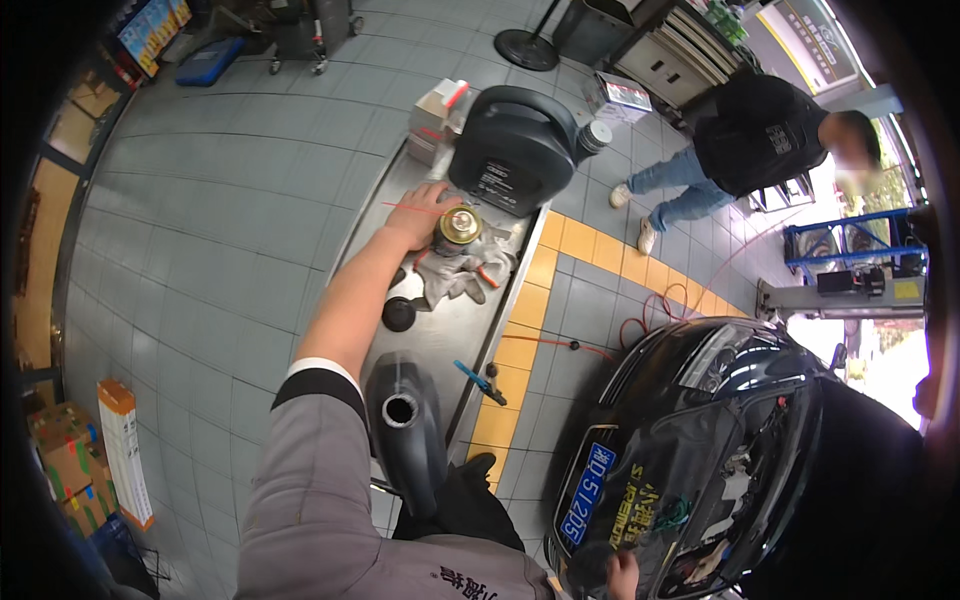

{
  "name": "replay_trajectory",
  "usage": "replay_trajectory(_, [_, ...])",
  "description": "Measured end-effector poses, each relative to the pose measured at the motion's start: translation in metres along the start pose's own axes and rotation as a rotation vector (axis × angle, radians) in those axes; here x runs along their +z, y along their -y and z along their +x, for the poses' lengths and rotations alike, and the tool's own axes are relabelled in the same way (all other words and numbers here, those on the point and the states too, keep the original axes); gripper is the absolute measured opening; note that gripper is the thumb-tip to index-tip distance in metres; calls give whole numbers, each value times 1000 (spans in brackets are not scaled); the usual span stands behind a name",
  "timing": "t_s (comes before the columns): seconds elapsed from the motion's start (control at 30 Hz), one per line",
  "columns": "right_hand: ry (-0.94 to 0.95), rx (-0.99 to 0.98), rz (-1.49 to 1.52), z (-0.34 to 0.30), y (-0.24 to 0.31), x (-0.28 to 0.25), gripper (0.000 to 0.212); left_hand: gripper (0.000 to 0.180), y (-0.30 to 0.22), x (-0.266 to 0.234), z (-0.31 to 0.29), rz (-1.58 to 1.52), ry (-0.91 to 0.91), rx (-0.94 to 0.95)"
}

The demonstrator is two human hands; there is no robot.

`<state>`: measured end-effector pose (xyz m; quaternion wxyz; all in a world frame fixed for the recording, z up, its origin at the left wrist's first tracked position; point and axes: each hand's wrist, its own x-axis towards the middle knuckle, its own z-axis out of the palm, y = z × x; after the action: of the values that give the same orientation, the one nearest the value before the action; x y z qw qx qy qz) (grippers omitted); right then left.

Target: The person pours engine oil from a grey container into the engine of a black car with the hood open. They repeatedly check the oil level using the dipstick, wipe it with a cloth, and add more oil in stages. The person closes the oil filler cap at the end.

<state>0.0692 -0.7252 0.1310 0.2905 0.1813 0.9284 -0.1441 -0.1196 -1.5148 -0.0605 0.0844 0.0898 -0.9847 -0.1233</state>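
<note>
My left hand (414, 215) reaches forward over a metal cart top (440, 335), its fingers curled round the far side of a spray can (460, 226) with a gold top and thin red straw. Grey work gloves (455, 275) with orange trim lie against the can. Just beyond stands a large black oil jug (515, 150). A round black cap (398, 314) sits nearer me, with a dark long-necked container (405, 440), its mouth uncovered, at the near end. Low at the right, my right hand (623, 576) is closed beside a dark round object (587, 572), partly cut off.
A black car (690, 450) with its bonnet raised stands at the right. A red hose (655, 310) lies on the tiles. Another person (760, 135) walks beyond the cart. Small boxes (430, 125) stand at its far end, and a blue-handled tool (480, 382) on its right edge.
</note>
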Motion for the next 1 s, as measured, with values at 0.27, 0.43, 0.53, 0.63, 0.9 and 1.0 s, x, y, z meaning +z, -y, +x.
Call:
replay_trajectory(0.27, [149,-74,-293,-111,-69,-27,45,17,17,18,32,-60,189,14])
replay_trajectory(0.43, [186,-89,-32,-83,-63,-2,46,15,24,4,-12,-306,35,-240])
replay_trajectory(0.53, [299,-57,50,-32,-51,5,57,18,19,-32,-47,-629,-169,-436])
replay_trajectory(0.63, [183,-214,343,-2,-30,18,17,18,-3,-87,-96,-661,-457,-412])
replay_trajectory(0.9, [291,-285,339,48,-71,32,18,42,-125,-268,-232,-348,166,-268])
replay_trajectory(1.0, [312,-243,235,65,-113,47,19,58,-175,-293,-237,-168,350,-174])
